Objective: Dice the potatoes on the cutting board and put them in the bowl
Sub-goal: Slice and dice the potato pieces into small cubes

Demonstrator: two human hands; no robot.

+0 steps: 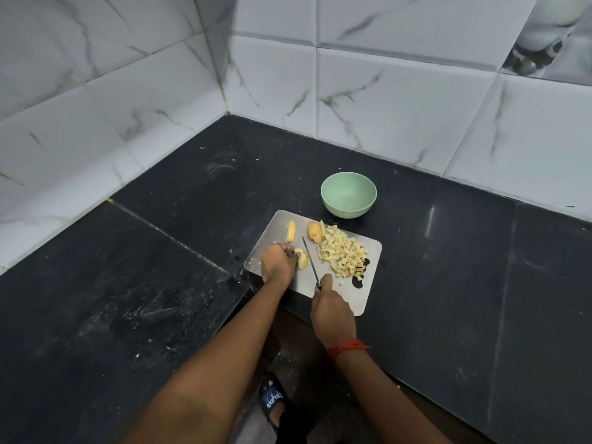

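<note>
A steel cutting board [349, 296] lies on the black counter. My left hand [278, 262] holds a potato slice [302, 259] down on it with curled fingers. My right hand [333, 310] grips the handle of a knife [310, 259], whose blade lies just right of that slice. A heap of diced potato [342, 253] covers the board's right part. A potato chunk with skin [315, 232] sits at the far edge, and another slice [291, 231] lies to its left. Behind the board stands a green bowl [348, 194] that looks to have nothing in it.
The black counter [160, 251] forms an L-shaped corner with white marble tiled walls behind and to the left. Its front edge runs under the board's near corner. My foot in a blue sandal [272, 400] shows on the floor below.
</note>
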